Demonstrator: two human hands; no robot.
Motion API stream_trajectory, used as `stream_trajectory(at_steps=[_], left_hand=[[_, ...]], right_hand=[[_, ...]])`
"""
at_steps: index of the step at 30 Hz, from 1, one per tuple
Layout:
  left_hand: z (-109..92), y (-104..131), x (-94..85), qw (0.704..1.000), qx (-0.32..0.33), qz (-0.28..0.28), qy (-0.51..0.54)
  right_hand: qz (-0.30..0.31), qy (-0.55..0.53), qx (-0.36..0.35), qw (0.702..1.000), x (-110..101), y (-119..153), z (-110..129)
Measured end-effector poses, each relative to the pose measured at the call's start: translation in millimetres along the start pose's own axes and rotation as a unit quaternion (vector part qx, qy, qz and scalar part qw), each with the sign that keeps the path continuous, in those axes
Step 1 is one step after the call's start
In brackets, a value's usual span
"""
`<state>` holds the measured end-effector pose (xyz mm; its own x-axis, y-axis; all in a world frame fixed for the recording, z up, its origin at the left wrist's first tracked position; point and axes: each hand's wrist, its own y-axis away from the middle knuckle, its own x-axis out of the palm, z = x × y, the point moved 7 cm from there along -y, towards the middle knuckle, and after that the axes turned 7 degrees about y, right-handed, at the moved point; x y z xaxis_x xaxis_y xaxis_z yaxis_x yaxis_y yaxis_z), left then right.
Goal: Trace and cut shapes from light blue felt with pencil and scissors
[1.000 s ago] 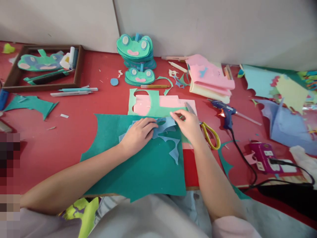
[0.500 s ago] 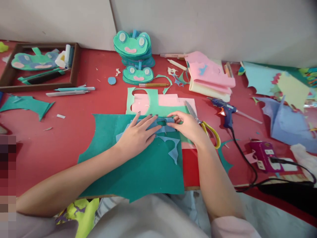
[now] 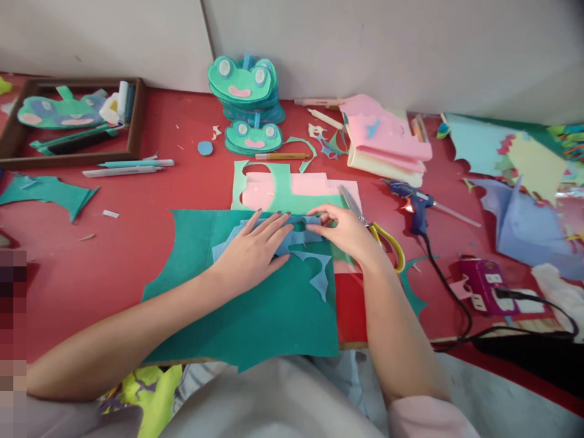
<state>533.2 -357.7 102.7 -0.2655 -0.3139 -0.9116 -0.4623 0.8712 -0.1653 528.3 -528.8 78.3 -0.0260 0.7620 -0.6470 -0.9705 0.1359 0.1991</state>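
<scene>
Blue felt under both hands; frog faces made up, blue pieces loose

Head view: lower centre, left hand (image 3: pixel 250 255) lies over blue felt pieces (image 3: pixel 283 246), fingers flat and a bit apart. Right hand (image 3: pixel 344 228) is at the right end of the same felt, thumb and fingertips near its edge by a hole; can't tell if they are clamped on it. The blue felt sits on a large teal sheet (image 3: pixel 269 316) with scalloped edges. Loose blue offcut (image 3: pixel 320 283) just below, separate.

Done, as far as shown: upper centre has a stack of frog faces (image 3: pixel 241 82) with eyes and pink mouths on, plus a smaller frog face (image 3: pixel 253 137) in front, also with eyes and mouth. They look complete, though the lower layers are mostly hidden. Another face (image 3: pixel 64 112) lies in the wooden tray (image 3: pixel 135 121), upper left.

Left, as a judgement: blue felt is cut into but loose, attached to nothing visible; the teal sheet still has a big uncut area. Light green sheet (image 3: pixel 283 182) and pink sheet (image 3: pixel 314 184), centre, have material remaining too. Can't tell how many more pieces are wanted.

Scissors (image 3: pixel 361 219) lie right of centre, near the right hand, not held. Glue gun (image 3: pixel 416 210) lies on the red desk (image 3: pixel 114 274) further right, glue stick in, also not held.
</scene>
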Motion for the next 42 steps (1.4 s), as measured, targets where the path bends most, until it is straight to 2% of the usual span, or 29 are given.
stream_trajectory(at_steps=[11, 24, 28, 34, 42], left_hand=[[-0.3, 0.9, 4.2, 1.000, 0.007, -0.002, -0.003], [-5.4, 0.7, 2.3, 1.000, 0.015, -0.001, 0.007], [-8.1, 1.6, 3.1, 1.000, 0.020, 0.009, -0.008], [-10.5, 4.2, 4.2, 0.999, 0.018, 0.030, -0.024], [-4.5, 0.7, 0.7, 1.000, 0.004, -0.013, -0.021]], right_hand=[[0.002, -0.031, 0.015, 0.999, -0.3, 1.1, -2.6], [-0.002, 0.005, 0.001, 1.000, -0.1, 2.7, 1.7], [-0.022, 0.022, -0.012, 0.999, -0.2, 1.2, 0.4], [-0.016, 0.014, -0.009, 1.000, -0.7, 0.7, 0.1], [-0.008, -0.019, 0.020, 1.000, -1.2, 1.7, 0.9]])
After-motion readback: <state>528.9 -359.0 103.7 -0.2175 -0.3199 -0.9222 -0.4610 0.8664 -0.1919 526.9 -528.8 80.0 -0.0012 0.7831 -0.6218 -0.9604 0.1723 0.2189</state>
